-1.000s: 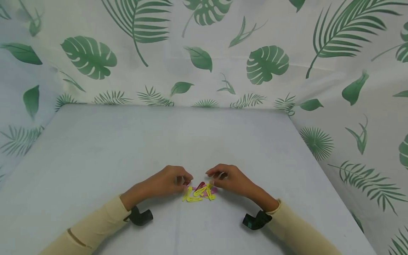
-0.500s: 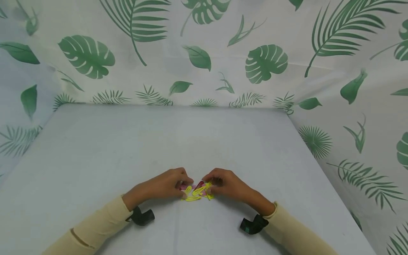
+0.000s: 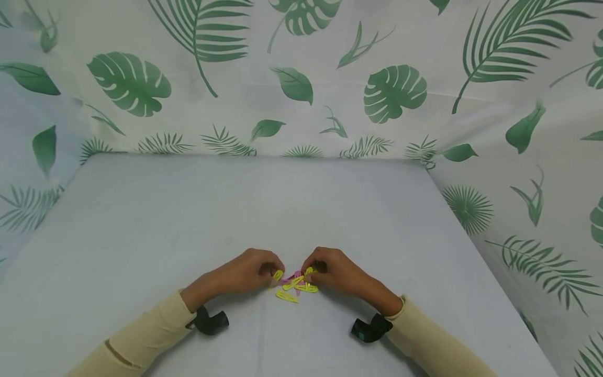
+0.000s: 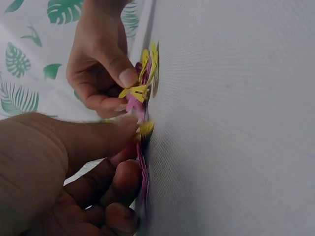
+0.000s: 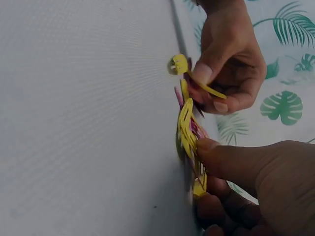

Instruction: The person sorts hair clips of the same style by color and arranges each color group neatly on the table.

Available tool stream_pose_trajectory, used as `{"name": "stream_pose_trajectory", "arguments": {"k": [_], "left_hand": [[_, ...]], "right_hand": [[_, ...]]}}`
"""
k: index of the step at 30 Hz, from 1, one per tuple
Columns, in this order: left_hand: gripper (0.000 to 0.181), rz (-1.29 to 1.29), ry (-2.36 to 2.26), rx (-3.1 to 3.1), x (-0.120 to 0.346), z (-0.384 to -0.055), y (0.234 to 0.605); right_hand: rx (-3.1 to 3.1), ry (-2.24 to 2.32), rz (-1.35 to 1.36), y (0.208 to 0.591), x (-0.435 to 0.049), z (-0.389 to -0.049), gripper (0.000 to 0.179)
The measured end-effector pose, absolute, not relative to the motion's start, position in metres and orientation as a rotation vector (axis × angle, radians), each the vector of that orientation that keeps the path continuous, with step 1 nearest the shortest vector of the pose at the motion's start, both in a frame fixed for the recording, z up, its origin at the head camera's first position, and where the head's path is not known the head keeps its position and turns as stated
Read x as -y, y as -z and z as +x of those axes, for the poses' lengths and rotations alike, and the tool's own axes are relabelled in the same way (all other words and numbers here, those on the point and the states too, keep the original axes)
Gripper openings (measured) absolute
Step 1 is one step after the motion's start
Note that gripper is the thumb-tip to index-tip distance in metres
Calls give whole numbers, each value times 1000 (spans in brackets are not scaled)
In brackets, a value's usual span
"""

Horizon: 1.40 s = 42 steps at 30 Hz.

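Note:
A small pile of snap hair clips, yellow, pink and dark red, lies on the white table between the two hands. At the pile's left side my left hand [image 3: 246,272] pinches a yellow hair clip [image 3: 278,274] between thumb and finger; the right wrist view shows this clip [image 5: 210,89] sticking out past the fingertips. From the right, my right hand [image 3: 341,273] has its thumb and curled fingers on another yellow hair clip [image 4: 138,92] at the pile's edge. Pink clips [image 3: 297,276] lie partly under yellow ones. One yellow clip [image 3: 286,297] lies apart, nearer the front.
The white-covered table [image 3: 264,204] spreads around the pile. Behind it and at the sides hangs a leaf-printed cloth [image 3: 330,89]. Black wrist cameras sit under the left [image 3: 211,321] and right [image 3: 371,329] cuffs.
The left fingers have taken up a yellow clip and hold it raised. Both hands have closed in on the pile, the clips have shifted, and one yellow clip now lies separate at the front.

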<state>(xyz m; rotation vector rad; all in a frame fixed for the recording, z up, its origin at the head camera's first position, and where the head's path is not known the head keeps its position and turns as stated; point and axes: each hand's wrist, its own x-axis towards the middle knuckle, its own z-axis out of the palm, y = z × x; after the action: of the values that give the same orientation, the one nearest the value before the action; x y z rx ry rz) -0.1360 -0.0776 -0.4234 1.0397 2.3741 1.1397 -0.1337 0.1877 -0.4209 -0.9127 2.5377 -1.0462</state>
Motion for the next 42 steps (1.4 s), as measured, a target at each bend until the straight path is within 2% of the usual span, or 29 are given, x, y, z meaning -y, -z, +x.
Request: {"name": "stream_pose_trajectory", "arguments": {"k": [5,12,22,27,42], "left_hand": [[16,968,-1241,-2348,76,-141,428],[22,832,-1275,-2421,74,-148,419],[23,595,-1603,-2354,74,-175,423],[23,462,-1685,-2382,72,-190,426],[26,376,-1718,-2503,65,-234,427]], "right_hand": [[-2519,1077,-856,418,-186,-135,21],[-2513,1191,-750,415,-188,-139,16],[-2525,1330,-612,410,-189,-154,22],[-2518,1418,-574,411,-188,-162,18],[-2536,1423,-604,417,-177,-182,18]]}}
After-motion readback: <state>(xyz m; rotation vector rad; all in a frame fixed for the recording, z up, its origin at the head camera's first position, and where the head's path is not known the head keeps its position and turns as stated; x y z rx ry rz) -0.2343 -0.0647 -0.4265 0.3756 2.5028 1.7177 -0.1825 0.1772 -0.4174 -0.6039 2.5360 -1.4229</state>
